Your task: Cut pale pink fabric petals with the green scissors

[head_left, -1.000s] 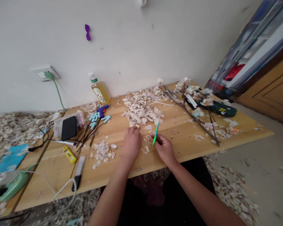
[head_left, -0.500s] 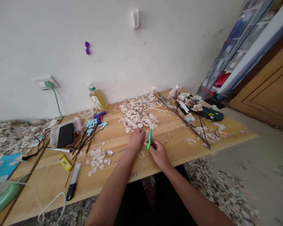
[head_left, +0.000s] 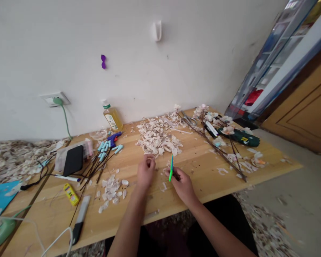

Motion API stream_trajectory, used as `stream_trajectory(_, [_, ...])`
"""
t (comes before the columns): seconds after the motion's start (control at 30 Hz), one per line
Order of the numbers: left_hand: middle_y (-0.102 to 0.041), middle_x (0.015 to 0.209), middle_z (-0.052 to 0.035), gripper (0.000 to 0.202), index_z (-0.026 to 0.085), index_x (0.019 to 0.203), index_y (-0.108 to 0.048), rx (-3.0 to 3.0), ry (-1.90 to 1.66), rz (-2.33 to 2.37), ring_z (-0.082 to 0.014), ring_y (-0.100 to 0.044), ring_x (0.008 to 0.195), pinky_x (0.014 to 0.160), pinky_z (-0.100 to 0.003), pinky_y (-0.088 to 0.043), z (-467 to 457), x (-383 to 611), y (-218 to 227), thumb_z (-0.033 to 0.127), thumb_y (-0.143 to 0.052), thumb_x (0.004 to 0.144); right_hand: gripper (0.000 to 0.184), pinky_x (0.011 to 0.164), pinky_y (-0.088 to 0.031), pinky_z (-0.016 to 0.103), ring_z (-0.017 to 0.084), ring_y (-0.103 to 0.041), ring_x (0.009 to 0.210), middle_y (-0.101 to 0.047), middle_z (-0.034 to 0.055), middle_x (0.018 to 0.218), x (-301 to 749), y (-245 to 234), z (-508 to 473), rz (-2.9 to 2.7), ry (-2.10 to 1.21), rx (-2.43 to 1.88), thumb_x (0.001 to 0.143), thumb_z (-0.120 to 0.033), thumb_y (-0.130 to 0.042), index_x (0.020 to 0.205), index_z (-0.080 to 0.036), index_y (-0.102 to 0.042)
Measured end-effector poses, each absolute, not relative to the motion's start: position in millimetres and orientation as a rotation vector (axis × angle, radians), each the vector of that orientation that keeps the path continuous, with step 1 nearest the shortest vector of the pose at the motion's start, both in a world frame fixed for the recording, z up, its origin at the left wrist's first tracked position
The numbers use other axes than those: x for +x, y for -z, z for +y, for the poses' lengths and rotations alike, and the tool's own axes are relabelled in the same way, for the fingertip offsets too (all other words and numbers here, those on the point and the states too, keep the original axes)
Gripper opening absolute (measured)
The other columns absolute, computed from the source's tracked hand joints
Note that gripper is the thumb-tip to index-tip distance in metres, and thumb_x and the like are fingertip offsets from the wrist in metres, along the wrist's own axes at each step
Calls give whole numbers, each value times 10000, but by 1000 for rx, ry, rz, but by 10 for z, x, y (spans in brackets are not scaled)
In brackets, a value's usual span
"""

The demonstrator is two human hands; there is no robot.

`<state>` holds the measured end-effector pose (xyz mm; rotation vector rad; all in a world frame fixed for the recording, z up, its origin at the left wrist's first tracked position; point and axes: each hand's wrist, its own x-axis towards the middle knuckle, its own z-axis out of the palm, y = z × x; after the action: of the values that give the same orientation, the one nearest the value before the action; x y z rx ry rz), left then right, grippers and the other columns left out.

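Observation:
My right hand is closed round a slim, bright green tool, which stands nearly upright over the table; its kind does not show. To the left, my left hand hovers with curled fingers, thumb close to the forefinger. Whatever may be in its fingertips is too small to make out. Just beyond both hands spreads a heap of pale, petal-like flakes. A smaller pile of whitish flakes lies left of my left forearm. A few pale scraps are on the wood between my hands.
Branches with pale flowers and a dark green bundle lie at right. To the left are a blue glue gun, dark sticks with light-blue ends, a black phone, a utility knife and an oil-coloured bottle.
My left hand has drawn away from my right hand, toward the left, its fingers now curled. My right hand keeps the green tool. The view has shifted slightly.

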<state>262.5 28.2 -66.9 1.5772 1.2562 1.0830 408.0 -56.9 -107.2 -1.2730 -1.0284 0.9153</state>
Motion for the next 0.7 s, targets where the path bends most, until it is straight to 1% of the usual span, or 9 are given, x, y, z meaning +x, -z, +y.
stream_trajectory(0.07, [-580, 563, 45, 351, 200, 889, -545, 1268, -1177, 1120, -126, -541, 462, 535, -237, -409, 278, 2588, 721, 533, -620, 811, 366, 818, -529, 364, 258, -683, 912, -741, 101, 977, 4073, 1092, -565, -1047, -927, -1274, 815, -504, -680, 1002, -192, -719])
stream_trajectory(0.13, [-691, 697, -25, 429, 194, 876, -538, 1065, -1241, 1017, -173, -660, 587, 633, -294, -506, 287, 2571, 770, 584, -668, 755, 355, 806, -528, 358, 255, -682, 899, -741, 100, 981, 4065, 1104, -563, -1074, -916, -1298, 822, -498, -671, 999, -193, -715])
stream_trajectory(0.17, [-716, 745, -50, 445, 191, 870, -539, 1009, -1270, 989, -195, -694, 652, 687, -326, -532, 292, 2567, 789, 586, -693, 733, 348, 790, -525, 351, 252, -679, 882, -740, 96, 970, 4058, 1105, -561, -1096, -900, -1321, 825, -495, -666, 991, -192, -713])
stream_trajectory(0.27, [-736, 773, -67, 444, 189, 862, -540, 957, -1316, 974, -226, -725, 745, 760, -368, -553, 289, 2568, 815, 528, -768, 689, 332, 730, -508, 323, 234, -661, 802, -733, 76, 890, 4019, 1081, -529, -1173, -837, -1400, 836, -495, -650, 955, -189, -705])
stream_trajectory(0.33, [-738, 776, -64, 442, 192, 858, -536, 964, -1312, 971, -232, -730, 772, 781, -373, -556, 269, 2579, 818, 488, -802, 665, 332, 685, -494, 307, 218, -642, 734, -715, 57, 810, 3980, 1055, -475, -1215, -795, -1435, 844, -502, -634, 934, -188, -693])
stream_trajectory(0.43, [-731, 779, -53, 438, 198, 855, -536, 986, -1296, 939, -228, -731, 798, 805, -372, -558, 232, 2599, 818, 483, -808, 664, 316, 638, -477, 297, 209, -621, 670, -684, 38, 735, 3924, 1029, -373, -1284, -743, -1487, 845, -498, -610, 910, -194, -671])
stream_trajectory(0.53, [-714, 747, -31, 437, 199, 856, -538, 992, -1301, 921, -208, -725, 771, 792, -352, -562, 213, 2597, 816, 486, -809, 669, 318, 683, -495, 319, 243, -655, 763, -710, 74, 857, 3892, 1050, -308, -1371, -678, -1544, 838, -471, -596, 987, -197, -663])
stream_trajectory(0.63, [-715, 754, -33, 417, 195, 837, -529, 960, -1318, 909, -208, -727, 795, 812, -348, -558, 220, 2564, 812, 468, -806, 687, 415, 814, -508, 376, 293, -663, 950, -707, 125, 1036, 3877, 1109, -305, -1381, -607, -1543, 831, -501, -610, 1103, -189, -632])
stream_trajectory(0.7, [-718, 755, -34, 414, 195, 810, -513, 935, -1341, 914, -220, -733, 810, 820, -353, -555, 230, 2543, 811, 459, -808, 689, 467, 865, -505, 409, 313, -653, 1010, -698, 141, 1078, 3870, 1145, -316, -1348, -595, -1529, 814, -525, -634, 1132, -183, -620])
